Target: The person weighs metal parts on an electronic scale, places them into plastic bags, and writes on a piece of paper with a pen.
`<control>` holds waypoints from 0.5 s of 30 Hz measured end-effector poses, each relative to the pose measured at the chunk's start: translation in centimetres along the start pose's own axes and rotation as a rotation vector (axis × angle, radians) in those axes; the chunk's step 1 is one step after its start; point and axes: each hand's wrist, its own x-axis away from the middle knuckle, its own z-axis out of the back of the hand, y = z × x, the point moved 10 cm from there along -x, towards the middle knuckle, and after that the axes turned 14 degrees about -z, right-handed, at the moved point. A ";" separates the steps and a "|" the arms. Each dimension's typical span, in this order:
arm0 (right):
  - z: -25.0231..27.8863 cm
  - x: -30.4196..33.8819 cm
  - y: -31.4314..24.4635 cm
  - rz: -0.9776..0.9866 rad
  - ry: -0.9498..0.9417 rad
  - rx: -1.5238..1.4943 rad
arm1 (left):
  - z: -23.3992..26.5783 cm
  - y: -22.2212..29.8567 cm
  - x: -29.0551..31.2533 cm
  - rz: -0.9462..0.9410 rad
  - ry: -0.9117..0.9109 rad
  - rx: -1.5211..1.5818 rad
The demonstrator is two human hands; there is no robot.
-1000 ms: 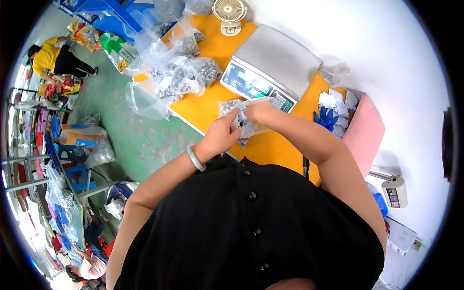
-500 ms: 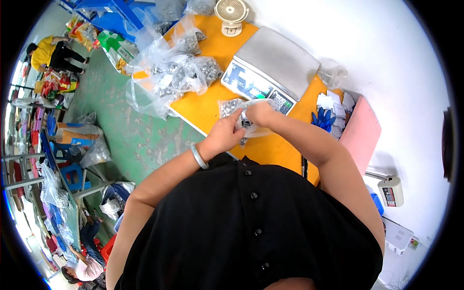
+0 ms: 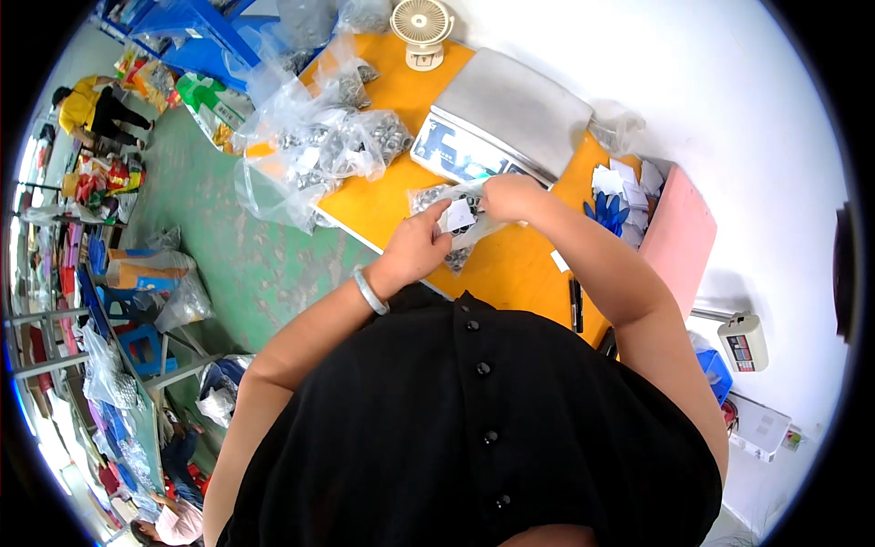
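A clear plastic bag (image 3: 463,259) of small grey metal parts lies on the orange table in front of me. A white paper slip (image 3: 458,215) shows at its mouth, on top of the parts. My left hand (image 3: 417,246) grips the bag's left side, index finger stretched along the rim and thumb lower down. Closed on the rim at the right is my right hand (image 3: 512,199), its fingertips partly hidden. Just beyond the hands stands a weighing scale (image 3: 515,105) with a grey pan and a lit display.
More bags of metal parts (image 3: 337,150) crowd the table's far left, near a small fan (image 3: 422,32). A pink box side (image 3: 679,228) bounds the right, beside paper slips (image 3: 622,187) and a blue glove (image 3: 607,215). Black pens (image 3: 576,305) lie nearby. Two people are at the left.
My right hand has shifted slightly right and the bag's mouth is wider. The white slip now shows in it. Another slip and the pens have come into sight under my right forearm.
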 end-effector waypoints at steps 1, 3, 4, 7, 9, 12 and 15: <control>1.4 0.9 0.8 -0.040 0.026 -0.022 | 0.2 -0.2 0.2 0.007 0.006 -0.008; 2.7 3.0 3.4 -0.065 0.125 -0.130 | 0.4 0.0 0.4 0.003 0.006 -0.021; 2.9 4.3 5.3 -0.041 0.196 -0.212 | 0.5 0.0 0.5 0.003 0.008 -0.019; -0.6 6.6 6.5 -0.034 0.202 -0.293 | 0.2 0.0 0.4 -0.025 0.002 -0.010; -4.3 7.0 5.1 0.031 0.309 -0.412 | -0.2 -0.4 0.5 -0.062 0.005 0.003; -7.3 5.1 3.0 -0.104 0.206 -0.662 | -0.8 -1.4 0.6 -0.005 -0.051 0.112; -4.7 8.7 1.9 0.052 0.590 -0.912 | 0.1 -1.3 0.0 0.047 -0.030 0.237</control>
